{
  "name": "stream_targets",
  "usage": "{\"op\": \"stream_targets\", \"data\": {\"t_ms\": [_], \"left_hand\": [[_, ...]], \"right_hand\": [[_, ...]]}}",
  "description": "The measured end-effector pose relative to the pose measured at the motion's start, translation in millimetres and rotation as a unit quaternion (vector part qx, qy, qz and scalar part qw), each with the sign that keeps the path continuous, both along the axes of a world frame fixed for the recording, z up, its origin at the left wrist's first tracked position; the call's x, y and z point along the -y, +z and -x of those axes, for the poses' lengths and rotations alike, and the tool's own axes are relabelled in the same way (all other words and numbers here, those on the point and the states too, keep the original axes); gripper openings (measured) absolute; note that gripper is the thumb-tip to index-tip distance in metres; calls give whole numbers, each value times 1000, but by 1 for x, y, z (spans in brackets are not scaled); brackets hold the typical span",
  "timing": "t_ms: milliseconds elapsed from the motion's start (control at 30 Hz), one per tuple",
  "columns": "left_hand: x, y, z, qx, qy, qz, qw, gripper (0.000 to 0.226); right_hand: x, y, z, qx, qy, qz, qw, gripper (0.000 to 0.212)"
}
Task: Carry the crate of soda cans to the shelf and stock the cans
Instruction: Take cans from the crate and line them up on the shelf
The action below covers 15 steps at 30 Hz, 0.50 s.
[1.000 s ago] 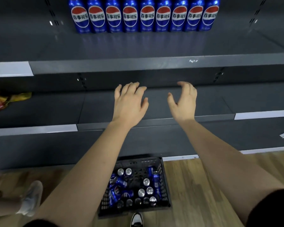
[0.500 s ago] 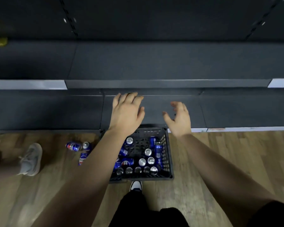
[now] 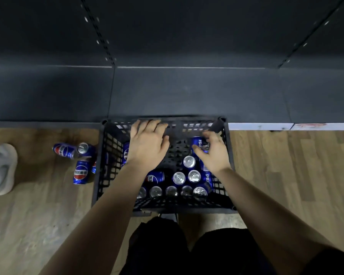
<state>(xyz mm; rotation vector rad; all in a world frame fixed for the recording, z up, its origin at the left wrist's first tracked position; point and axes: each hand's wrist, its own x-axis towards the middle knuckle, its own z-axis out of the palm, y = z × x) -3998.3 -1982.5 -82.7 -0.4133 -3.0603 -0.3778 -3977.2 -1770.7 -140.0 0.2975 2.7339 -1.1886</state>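
Note:
A black plastic crate (image 3: 101,175) stands on the wood floor against the base of the dark shelf unit (image 3: 187,92). Several blue soda cans (image 3: 179,178) stand and lie inside it, mostly along the near side. My left hand (image 3: 147,144) is spread flat, fingers straight, low over the crate's far left part, above a partly hidden can (image 3: 126,153). My right hand (image 3: 214,153) is in the far right corner, its thumb and fingers curled round a blue can (image 3: 197,142) that leans there.
Three loose blue cans (image 3: 80,172) lie on the floor just left of the crate. Another person's grey shoe (image 3: 0,167) is at the far left. My knees in black shorts (image 3: 187,251) are right behind the crate. Bare wood floor (image 3: 286,175) stretches to the right.
My view dropped from the shelves to the floor. Both hands came down from shelf height into the crate, and the right hand's fingers closed round a can.

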Motion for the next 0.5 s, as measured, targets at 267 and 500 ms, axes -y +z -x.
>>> {"op": "stream_targets", "data": {"t_ms": [267, 500], "left_hand": [[-3, -120, -2, 5, 8, -6, 1000, 36], [-4, -175, -9, 10, 16, -8, 1000, 37]], "right_hand": [[2, -124, -2, 15, 16, -3, 1000, 60], [0, -171, 0, 19, 24, 2, 1000, 64]]}}
